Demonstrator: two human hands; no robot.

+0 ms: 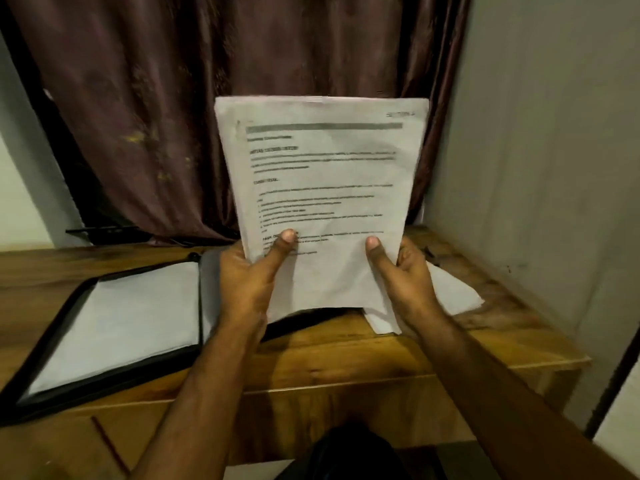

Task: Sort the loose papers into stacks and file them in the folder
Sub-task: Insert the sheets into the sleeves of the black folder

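Papers (322,188) gripped by left hand (249,275), right hand (403,275), hiding folder's (104,327) right half, seemingly.

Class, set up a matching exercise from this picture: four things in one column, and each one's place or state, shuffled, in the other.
Things:
1. printed sheet
2. black folder
3. loose paper
4. curtain

Places or states:
A. hanging behind the table
B. lying open on the table's left
C. held upright in both hands
D. lying on the table, right of the hands

Pairs: 1-C, 2-B, 3-D, 4-A
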